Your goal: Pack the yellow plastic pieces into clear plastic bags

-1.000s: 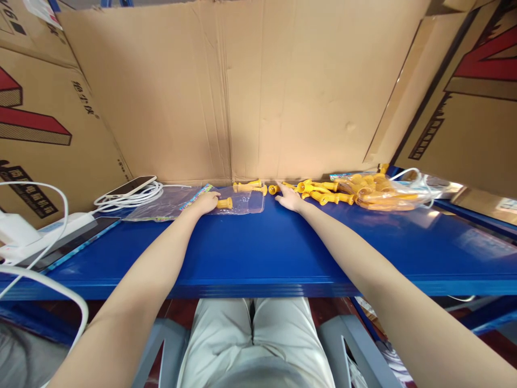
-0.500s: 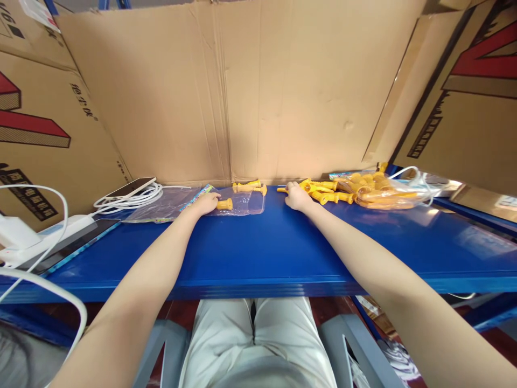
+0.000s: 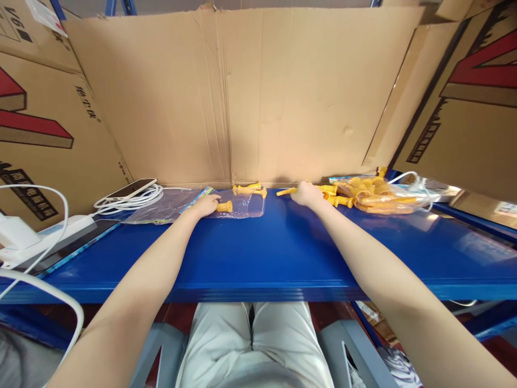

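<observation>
Right hand, head view (image 3: 307, 194): has shifted slightly rightward, away from the clear bag (image 3: 247, 208); more of the yellow stick (image 3: 286, 192) now shows at its left side
Right grip: fingers curled in, their tips hidden by the back of the hand; how far open it is, and whether it has hold of the yellow stick, cannot be told
Left hand (image 3: 207, 205): down on the clear bag, its fingers at one end of the short yellow piece (image 3: 224, 206)
Left grip: fingers low and bent; its opening and any firm hold on the bag or piece cannot be made out
Yellow pair (image 3: 247, 189): at the far right part of the clear bag
Loose yellow pile (image 3: 341, 201): right of the clear bag, partly covered by the right hand
Filled bag (image 3: 383, 195): farther right of the clear bag, full of yellow parts
Phone (image 3: 131, 188): left of the clear bag, on coiled white cable (image 3: 139, 198)
Blue bench (image 3: 258, 248): under the clear bag
Cardboard sheet (image 3: 283, 97): upright behind the clear bag
</observation>
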{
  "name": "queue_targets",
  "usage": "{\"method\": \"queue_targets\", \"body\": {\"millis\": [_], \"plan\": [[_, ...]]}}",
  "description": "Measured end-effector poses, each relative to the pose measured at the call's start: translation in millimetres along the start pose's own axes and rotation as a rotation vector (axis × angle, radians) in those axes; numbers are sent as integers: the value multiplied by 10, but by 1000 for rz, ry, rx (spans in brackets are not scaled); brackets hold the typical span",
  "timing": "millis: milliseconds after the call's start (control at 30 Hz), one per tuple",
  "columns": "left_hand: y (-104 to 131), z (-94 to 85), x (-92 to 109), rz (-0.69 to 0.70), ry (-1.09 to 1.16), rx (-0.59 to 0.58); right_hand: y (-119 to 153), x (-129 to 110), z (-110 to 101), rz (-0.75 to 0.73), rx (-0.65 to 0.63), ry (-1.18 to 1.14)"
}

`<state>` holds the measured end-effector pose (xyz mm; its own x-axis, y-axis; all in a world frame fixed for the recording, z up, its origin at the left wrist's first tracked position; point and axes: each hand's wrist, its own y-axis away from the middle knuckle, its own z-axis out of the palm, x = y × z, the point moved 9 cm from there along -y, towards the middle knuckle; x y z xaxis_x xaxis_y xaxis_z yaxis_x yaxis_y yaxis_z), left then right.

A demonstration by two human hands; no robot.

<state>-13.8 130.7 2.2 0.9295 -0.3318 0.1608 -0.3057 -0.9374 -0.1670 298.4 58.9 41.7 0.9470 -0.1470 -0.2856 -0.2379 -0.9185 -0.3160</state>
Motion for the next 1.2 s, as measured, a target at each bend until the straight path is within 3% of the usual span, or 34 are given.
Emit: {"method": "queue_targets", "body": {"millis": [67,167,367,667,967,1200], "plan": [[7,-14,-2,-1,-8,11,20,-18,-106,29,6,4],[32,-49,3,4,-38,25,78,-167,-241,-61,-42,-145],[32,-57,-21,16,-89,30,324,-428,-185,-223,-393,-424],[-26,-1,-64,18,-45,12,396,-517,-278,-318,-480,-656],[56,-26,53,31,-10,-30,332,-515,3,-260,-435,-527],[134,-4,390,161,-41,-80,373,-775,122,-289,-201,-398]]}}
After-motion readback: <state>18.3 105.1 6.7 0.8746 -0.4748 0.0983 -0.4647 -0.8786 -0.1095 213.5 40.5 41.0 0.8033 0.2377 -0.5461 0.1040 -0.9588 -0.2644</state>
